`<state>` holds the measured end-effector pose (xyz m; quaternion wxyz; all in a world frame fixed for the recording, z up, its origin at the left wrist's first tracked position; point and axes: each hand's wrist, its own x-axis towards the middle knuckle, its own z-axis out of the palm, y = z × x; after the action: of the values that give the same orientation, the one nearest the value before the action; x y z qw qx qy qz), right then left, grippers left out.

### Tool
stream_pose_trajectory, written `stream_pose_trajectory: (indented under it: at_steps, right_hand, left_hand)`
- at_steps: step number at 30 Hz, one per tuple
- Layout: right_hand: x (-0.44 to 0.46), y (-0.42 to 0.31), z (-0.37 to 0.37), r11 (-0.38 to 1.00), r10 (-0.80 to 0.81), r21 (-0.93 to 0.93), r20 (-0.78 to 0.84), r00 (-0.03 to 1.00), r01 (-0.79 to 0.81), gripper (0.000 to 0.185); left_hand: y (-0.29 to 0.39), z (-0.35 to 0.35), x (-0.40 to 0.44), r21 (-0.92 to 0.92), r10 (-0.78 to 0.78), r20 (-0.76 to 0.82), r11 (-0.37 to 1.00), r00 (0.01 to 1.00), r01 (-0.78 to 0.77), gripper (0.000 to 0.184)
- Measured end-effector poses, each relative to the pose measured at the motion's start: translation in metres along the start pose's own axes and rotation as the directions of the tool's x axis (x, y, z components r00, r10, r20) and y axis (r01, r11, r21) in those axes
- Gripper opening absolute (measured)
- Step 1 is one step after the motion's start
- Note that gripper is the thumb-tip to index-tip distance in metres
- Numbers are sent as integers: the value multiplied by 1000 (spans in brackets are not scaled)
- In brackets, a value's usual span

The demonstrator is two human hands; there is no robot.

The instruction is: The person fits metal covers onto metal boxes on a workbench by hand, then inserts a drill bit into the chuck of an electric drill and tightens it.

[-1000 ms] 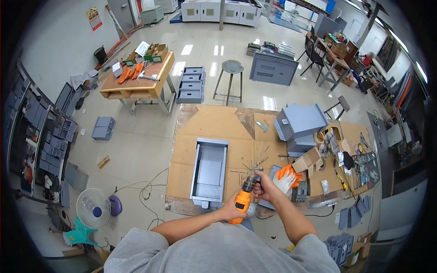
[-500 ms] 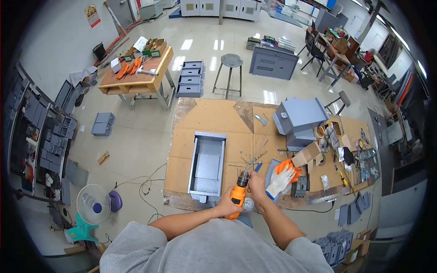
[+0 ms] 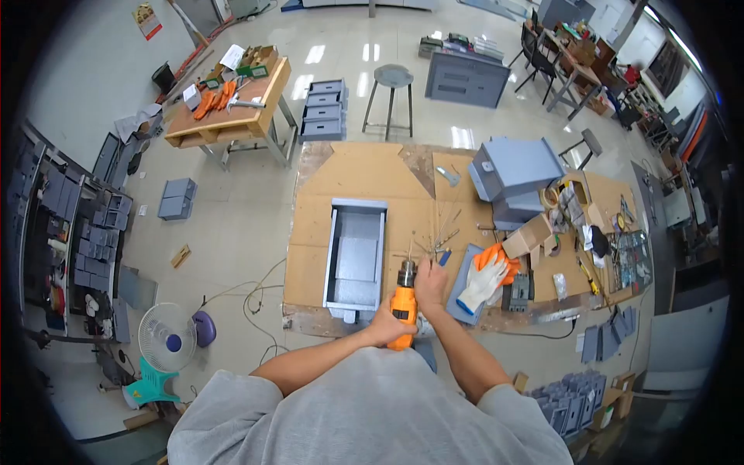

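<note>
My left hand [image 3: 383, 324] is wrapped round the handle of an orange drill [image 3: 403, 304], whose black chuck points away from me. My right hand [image 3: 430, 284] is closed beside the chuck; what it holds, if anything, is hidden. Several thin drill bits [image 3: 445, 237] lie on the cardboard just beyond it, next to a small blue piece [image 3: 445, 257]. Left of the drill lies an open grey metal box [image 3: 355, 256]. To the right, white and orange gloves [image 3: 488, 280] rest partly on a grey panel [image 3: 467, 291].
Grey boxes [image 3: 515, 174] stand at the table's back right, near an open cardboard box [image 3: 528, 235] and scattered tools. Beyond the table are a stool [image 3: 394, 76] and a wooden workbench [image 3: 225, 124]. A fan [image 3: 167, 339] stands on the left. A cable trails along the floor.
The view has shifted, so the table sits higher. The drill has turned more upright in my left hand. My right hand has moved from the front of the chuck to its right side.
</note>
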<state>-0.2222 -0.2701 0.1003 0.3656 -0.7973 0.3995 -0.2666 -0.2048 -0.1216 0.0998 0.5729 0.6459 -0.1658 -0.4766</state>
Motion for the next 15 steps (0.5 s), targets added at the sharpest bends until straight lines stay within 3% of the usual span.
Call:
stream_pose_trajectory:
  at_steps: [3,5,6,8,10,11,12,15]
  right_hand:
    - [10,-32,-24,994,-81,-56,189,979,94,37]
    - [23,-25,-33,925,-291,-163,275,916,343,34]
    - [21,-25,-44,935,-240,-158,373,896,316,36]
    - [31,-33,-63,946,-174,-142,540,823,292,40]
    - [35,-25,-68,980,84,82,658,749,-182,41]
    - [38,-23,-69,894,184,155,728,660,-420,42]
    - [40,-31,-78,715,330,192,755,567,-672,38]
    - [38,-7,-69,493,291,365,786,545,-790,31]
  left_hand:
    - [9,-6,-3,-57,28,24,998,999,-26,83]
    - [18,-8,-6,-99,4,-9,995,1000,-5,83]
    - [7,-11,-2,-140,5,4,990,1000,-5,84]
    - [11,-12,-1,-29,5,1,1000,1000,-5,85]
    - [16,-12,-1,49,-3,28,999,1000,2,86]
    - [17,-12,1,77,4,20,997,1000,-6,87]
    - [17,-12,1,105,7,13,994,1000,-9,87]
    - [16,-10,1,103,-9,19,995,1000,7,90]
